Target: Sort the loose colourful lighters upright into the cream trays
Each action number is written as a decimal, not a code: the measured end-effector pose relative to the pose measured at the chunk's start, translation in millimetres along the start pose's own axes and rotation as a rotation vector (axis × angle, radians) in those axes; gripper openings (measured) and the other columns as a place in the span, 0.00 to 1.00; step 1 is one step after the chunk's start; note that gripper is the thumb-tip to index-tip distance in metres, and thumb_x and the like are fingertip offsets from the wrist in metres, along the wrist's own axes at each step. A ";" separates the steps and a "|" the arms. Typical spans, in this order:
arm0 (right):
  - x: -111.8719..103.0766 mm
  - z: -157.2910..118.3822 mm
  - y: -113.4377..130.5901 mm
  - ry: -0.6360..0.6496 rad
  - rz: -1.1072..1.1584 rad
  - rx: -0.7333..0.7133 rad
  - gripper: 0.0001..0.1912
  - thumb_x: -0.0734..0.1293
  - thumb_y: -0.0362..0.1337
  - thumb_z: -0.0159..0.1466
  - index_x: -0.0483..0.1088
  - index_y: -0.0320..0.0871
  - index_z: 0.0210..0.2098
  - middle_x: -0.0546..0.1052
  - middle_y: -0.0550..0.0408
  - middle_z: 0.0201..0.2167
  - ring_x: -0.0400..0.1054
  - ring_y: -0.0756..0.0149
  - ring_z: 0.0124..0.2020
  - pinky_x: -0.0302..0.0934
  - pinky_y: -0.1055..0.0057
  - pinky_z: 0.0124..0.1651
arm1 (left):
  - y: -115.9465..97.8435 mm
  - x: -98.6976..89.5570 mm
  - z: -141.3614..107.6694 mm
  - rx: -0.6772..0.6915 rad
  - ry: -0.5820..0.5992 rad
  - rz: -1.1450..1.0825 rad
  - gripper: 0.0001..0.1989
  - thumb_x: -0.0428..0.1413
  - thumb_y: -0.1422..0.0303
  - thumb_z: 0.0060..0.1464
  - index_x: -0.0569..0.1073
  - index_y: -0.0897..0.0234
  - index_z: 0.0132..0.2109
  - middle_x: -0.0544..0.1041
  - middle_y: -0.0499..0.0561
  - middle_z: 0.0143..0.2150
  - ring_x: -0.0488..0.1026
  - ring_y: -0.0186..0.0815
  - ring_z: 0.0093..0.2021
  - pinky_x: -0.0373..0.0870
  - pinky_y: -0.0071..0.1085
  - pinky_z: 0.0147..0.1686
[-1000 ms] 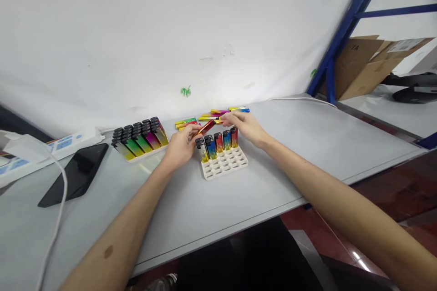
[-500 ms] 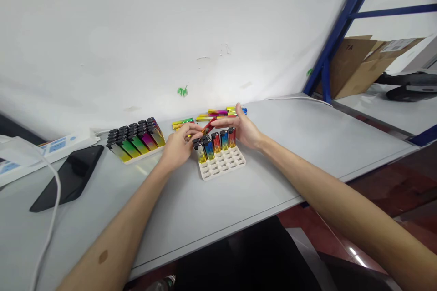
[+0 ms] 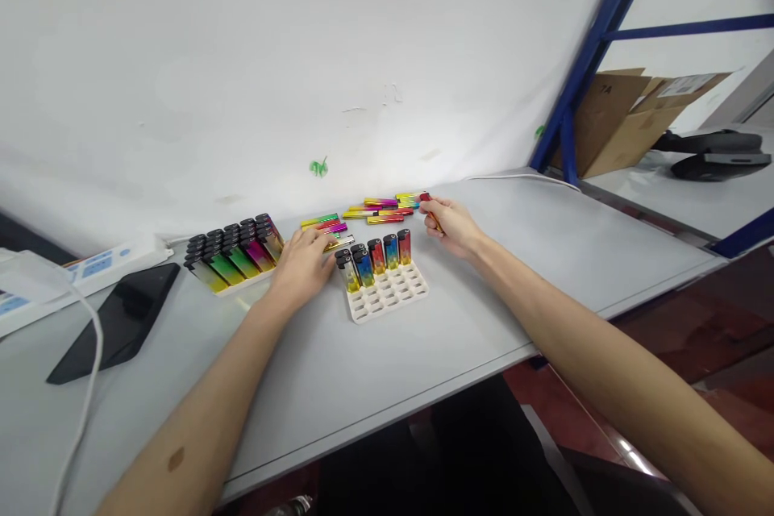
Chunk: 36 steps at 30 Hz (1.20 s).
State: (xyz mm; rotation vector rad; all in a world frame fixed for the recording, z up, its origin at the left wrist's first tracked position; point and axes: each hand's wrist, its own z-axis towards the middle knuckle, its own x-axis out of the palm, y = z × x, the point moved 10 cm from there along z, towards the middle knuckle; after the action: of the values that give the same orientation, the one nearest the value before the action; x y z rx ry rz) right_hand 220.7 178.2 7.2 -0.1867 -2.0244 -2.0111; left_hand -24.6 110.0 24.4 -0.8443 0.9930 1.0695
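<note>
A white tray of slots (image 3: 393, 296) stands on the table before me, with several upright lighters along its back rows, among them a red lighter (image 3: 405, 247). To the right of the pile, my right hand (image 3: 455, 224) grips a red and yellow lighter (image 3: 431, 210) between thumb and fingers, raised at a slant. Left of the tray, my left hand (image 3: 301, 268) reaches over the table, thumb and fingers apart around the near end of a gold lighter (image 3: 339, 243). Its fingertips are partly hidden. Loose lighters (image 3: 380, 210) lie flat behind the tray.
A second tray of upright lighters with black tops (image 3: 233, 251) stands at the left. Beside it are a black phone (image 3: 118, 318), a white power strip (image 3: 109, 264) and a white cable (image 3: 90, 387). Blue rack posts (image 3: 580, 72) and a cardboard box (image 3: 622, 121) are at the right.
My hands have moved apart from above the tray. The right one has carried the red and yellow lighter right; the left one has gone down and left to the loose lighters.
</note>
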 end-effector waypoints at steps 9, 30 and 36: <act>18.2 -10.6 -3.0 0.162 -0.004 0.058 0.15 0.67 0.51 0.63 0.68 0.46 0.37 0.51 0.70 0.14 0.38 0.77 0.13 0.35 0.77 0.16 | -3.7 -1.7 -2.2 -0.046 0.054 -0.030 0.13 0.52 0.70 0.53 0.73 0.61 0.45 0.74 0.59 0.46 0.69 0.53 0.52 0.67 0.49 0.52; 16.2 -10.4 -10.5 0.120 -0.013 0.105 0.25 0.54 0.51 0.69 0.54 0.45 0.19 0.44 0.68 0.12 0.33 0.76 0.13 0.32 0.76 0.14 | -5.9 2.8 -2.7 -0.059 0.086 -0.061 0.09 0.54 0.69 0.51 0.70 0.60 0.42 0.76 0.58 0.47 0.71 0.51 0.50 0.68 0.45 0.47; 16.6 -12.8 -9.9 0.119 -0.042 0.111 0.24 0.54 0.47 0.68 0.53 0.46 0.19 0.45 0.67 0.11 0.33 0.77 0.13 0.32 0.76 0.15 | -7.2 5.9 -1.6 -0.020 0.080 -0.056 0.10 0.54 0.69 0.52 0.73 0.60 0.43 0.76 0.59 0.47 0.71 0.53 0.51 0.68 0.49 0.49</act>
State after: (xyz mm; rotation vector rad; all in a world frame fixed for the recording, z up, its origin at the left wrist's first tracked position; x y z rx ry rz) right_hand 203.4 163.5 2.4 -0.0007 -2.0740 -1.8792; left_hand -17.1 108.4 18.9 -0.9317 1.0215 1.0058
